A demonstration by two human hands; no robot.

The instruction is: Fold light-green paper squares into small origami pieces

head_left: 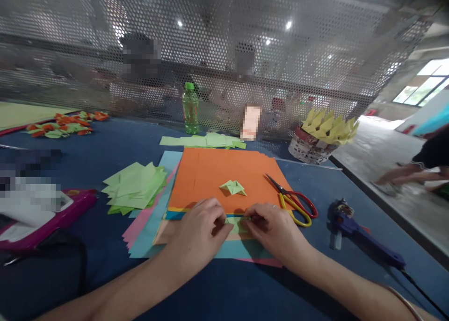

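My left hand (206, 225) and my right hand (270, 225) pinch a small piece of light green paper (239, 225) from either side, over the front of a stack of coloured sheets. The fingertips hide its edges. Just beyond it, a folded green paper piece (233, 187) lies on the orange sheet (210, 167). Scissors (294, 202) with one red and one yellow handle loop rest at the right edge of the stack, close to my right hand. Left of the stack sits a pile of light green paper squares (135, 185).
Green paper strips (203, 140) and a green-capped bottle (190, 110) stand behind the stack. A blue glue gun (365, 237) with a cord lies right. A pot of yellow folded points (315, 136) stands back right; orange-green folded pieces (66, 124) lie back left. Perforated metal mesh (210, 40) bounds the table.
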